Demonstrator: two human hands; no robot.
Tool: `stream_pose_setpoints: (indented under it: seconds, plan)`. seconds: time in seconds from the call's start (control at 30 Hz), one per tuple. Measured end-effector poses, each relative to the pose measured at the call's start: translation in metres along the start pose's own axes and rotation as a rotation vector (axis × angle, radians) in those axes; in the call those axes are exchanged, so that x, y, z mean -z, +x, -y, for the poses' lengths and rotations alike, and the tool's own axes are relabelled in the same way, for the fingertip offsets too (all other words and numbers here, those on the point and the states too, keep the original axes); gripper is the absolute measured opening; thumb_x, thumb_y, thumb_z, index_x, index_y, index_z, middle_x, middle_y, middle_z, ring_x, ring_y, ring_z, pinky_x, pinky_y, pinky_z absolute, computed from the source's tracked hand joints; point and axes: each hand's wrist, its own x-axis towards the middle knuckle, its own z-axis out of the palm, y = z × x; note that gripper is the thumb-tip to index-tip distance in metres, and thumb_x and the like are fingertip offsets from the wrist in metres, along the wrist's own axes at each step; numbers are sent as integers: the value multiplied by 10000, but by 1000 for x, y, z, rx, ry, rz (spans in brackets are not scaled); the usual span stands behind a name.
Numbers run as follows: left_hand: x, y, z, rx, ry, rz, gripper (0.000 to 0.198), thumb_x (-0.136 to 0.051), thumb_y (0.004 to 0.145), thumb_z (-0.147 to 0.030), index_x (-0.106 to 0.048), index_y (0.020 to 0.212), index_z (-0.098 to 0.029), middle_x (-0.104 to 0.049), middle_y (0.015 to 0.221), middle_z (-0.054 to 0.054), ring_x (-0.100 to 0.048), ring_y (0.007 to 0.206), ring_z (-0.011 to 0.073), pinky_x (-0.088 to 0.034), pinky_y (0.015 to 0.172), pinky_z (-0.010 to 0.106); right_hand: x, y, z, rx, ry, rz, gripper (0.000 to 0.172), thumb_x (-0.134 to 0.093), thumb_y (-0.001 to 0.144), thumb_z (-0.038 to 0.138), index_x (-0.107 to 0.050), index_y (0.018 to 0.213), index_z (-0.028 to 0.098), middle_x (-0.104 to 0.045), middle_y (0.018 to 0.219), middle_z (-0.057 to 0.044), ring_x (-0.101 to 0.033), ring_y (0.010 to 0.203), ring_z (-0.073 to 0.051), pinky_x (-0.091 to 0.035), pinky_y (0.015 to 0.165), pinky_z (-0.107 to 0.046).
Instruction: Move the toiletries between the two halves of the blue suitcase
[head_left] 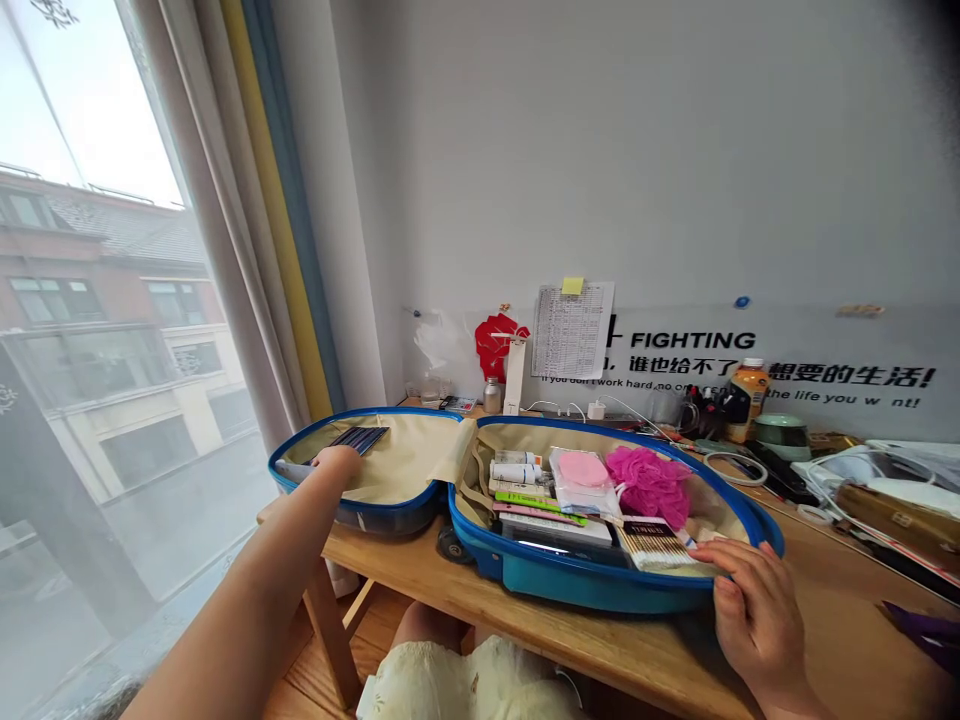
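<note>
An open blue suitcase [592, 592] lies on the wooden table with its two halves spread side by side. In the left half, against the beige lining, my left hand [337, 461] is closed at the near edge of a dark striped flat packet [364, 438]; its fingertips are mostly hidden. My right hand [754, 600] rests at the right front rim of the fuller half, fingers stretched out and holding nothing. Close to it lies a pack of cotton swabs [652, 542]. A magenta bath puff [649, 482], pink round pads in a clear bag [583, 470] and white tubes [517, 470] are also inside.
Behind the suitcase stand an orange drink bottle [748, 398], a green lidded jar [781, 436] and a white charger [596, 410] with cables. Clutter and a brown case [896, 520] lie at the right. The table's front edge [450, 590] runs just before my lap.
</note>
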Motion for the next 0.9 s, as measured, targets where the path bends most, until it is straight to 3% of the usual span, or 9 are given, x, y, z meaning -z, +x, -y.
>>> stream_pose_setpoints:
  seconds: [0.13, 0.23, 0.4, 0.53, 0.7, 0.9]
  plan:
    - [6, 0, -6, 103, 96, 78, 373, -624, 936, -376, -584, 1248, -176, -606, 1254, 94, -618, 1090, 229, -550, 909, 448, 0, 0, 0, 28, -2, -12, 302, -369, 952, 341, -643, 877, 237, -706, 858, -61, -661, 864, -229, -404, 999, -446]
    - [25, -5, -15, 105, 136, 55, 376, -619, 938, -381, -583, 1249, -172, -605, 1255, 94, -619, 1088, 229, -551, 907, 447, 1, 2, 2, 8, -11, 2, 330, -359, 962, 372, -641, 856, 237, -706, 845, -61, -661, 861, -228, -405, 994, -451]
    - [70, -29, -50, 17, 181, -87, 375, -624, 935, -382, -591, 1242, -170, -607, 1268, 93, -611, 1118, 241, -537, 938, 475, 2, 6, 7, 55, 13, -17, 264, -398, 953, 310, -637, 872, 233, -701, 851, -53, -652, 870, -215, -399, 984, -425]
    - [89, -68, -101, -143, 181, -280, 338, -449, 980, -181, -592, 1267, -73, -597, 1298, 212, -540, 1232, 320, -513, 935, 509, 3, 10, 10, 86, -1, -35, 256, -393, 955, 283, -638, 899, 231, -695, 857, -49, -647, 858, -210, -395, 976, -418]
    - [74, -125, -181, -344, 148, -404, 443, -350, 916, -44, -612, 1273, -46, -595, 1285, 263, -546, 1185, 350, -497, 906, 560, 5, 13, 12, 105, -15, -30, 257, -383, 962, 291, -626, 904, 232, -687, 852, -44, -642, 853, -211, -392, 967, -409]
    - [35, -162, -264, -449, -51, -378, 367, -620, 792, -111, -701, 1141, -28, -660, 1127, 288, -605, 1093, 426, -503, 845, 623, 3, 10, 8, 80, -19, -20, 291, -374, 967, 328, -640, 893, 237, -693, 845, -48, -651, 849, -221, -401, 974, -428]
